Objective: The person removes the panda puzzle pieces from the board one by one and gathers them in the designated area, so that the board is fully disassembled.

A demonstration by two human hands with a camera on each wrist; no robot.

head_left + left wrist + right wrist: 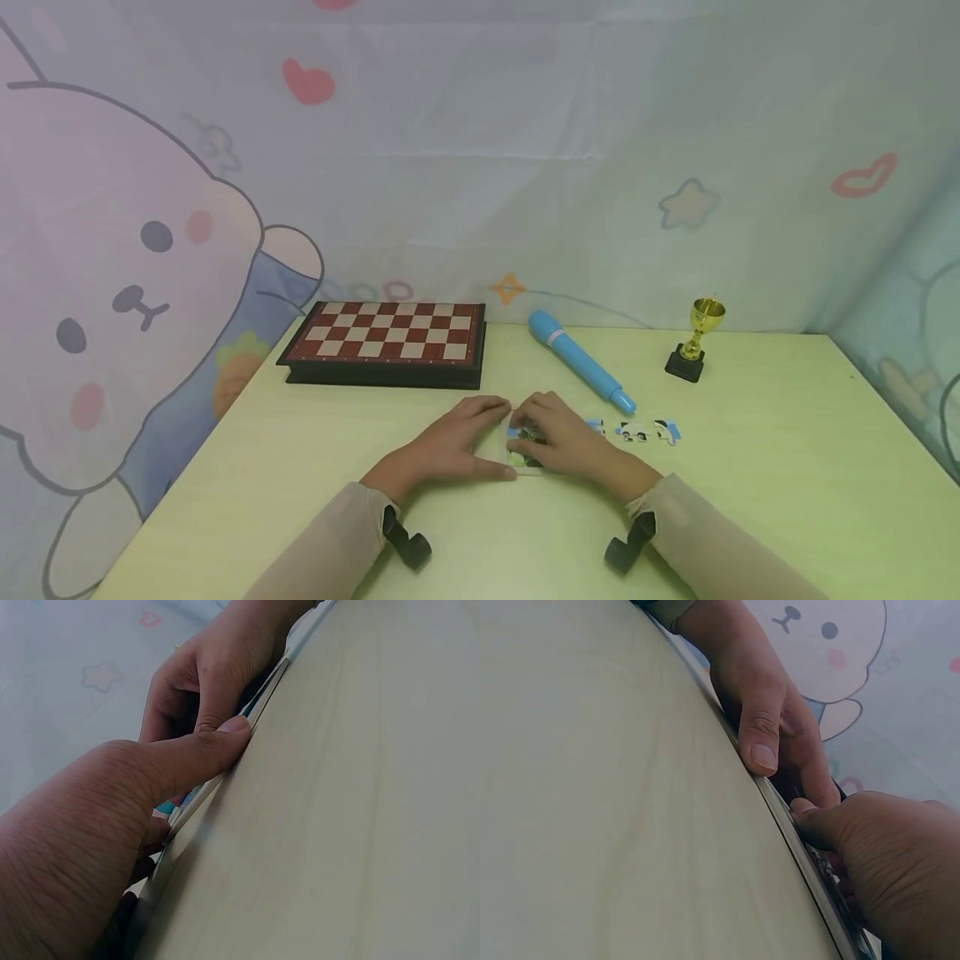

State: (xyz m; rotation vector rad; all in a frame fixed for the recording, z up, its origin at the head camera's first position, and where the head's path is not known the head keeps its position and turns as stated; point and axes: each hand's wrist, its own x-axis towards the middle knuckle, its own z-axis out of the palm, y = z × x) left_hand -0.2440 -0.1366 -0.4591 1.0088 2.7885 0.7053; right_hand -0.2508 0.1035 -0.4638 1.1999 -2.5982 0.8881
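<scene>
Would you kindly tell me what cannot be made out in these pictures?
- Picture on the small white-framed puzzle board: head view, covered by the left hand and right hand.
- Right fingertips: both wrist views, hidden behind the board's raised edge.
- Prints on the three loose blue-and-white puzzle pieces: head view, too small.
- Base of the small gold trophy cup: any lettering too small.

We find no readable text, label, brand or number anywhere. Faint pink shapes on backdrop cloth behind chessboard possibly letters, too blurred.
</scene>
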